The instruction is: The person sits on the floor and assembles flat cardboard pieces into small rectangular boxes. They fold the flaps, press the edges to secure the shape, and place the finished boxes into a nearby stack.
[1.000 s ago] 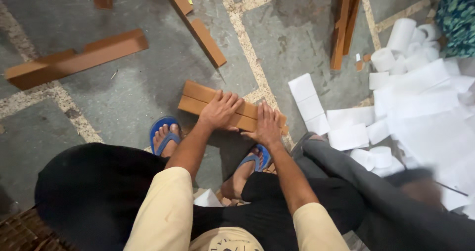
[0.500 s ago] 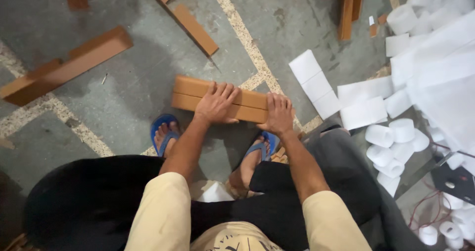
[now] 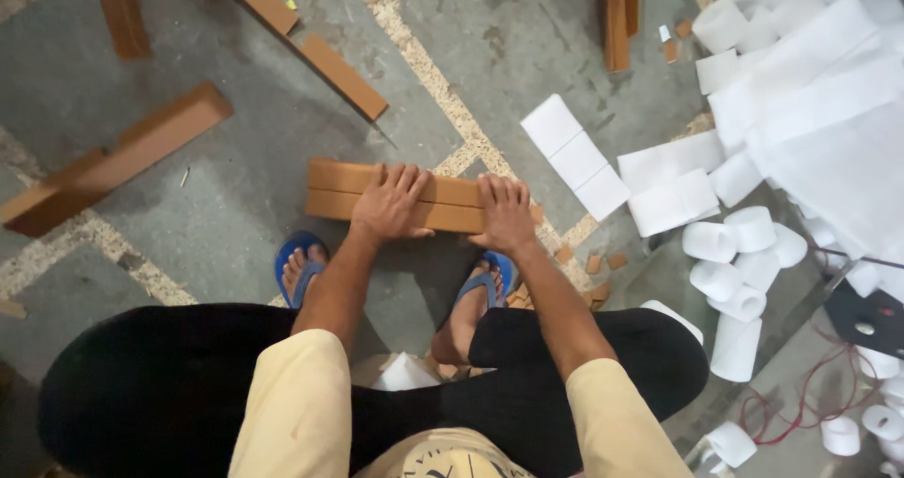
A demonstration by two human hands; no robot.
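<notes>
we're pinning the board stack [image 3: 414,195] flat to the floor | left hand [image 3: 391,205] and right hand [image 3: 506,216] both pressing palm-down on it, fingers spread | foam rolls [image 3: 744,243] sitting off right of the stack

Two bare hands, left hand [image 3: 388,205] and right hand [image 3: 506,216], press on one stack of two long brown cardboard strips [image 3: 331,189]; two blue rubber sandals [image 3: 298,266]; about five more loose brown cardboard strips [image 3: 121,156] on the floor; white foam rolls [image 3: 734,235] too many to count surely
</notes>
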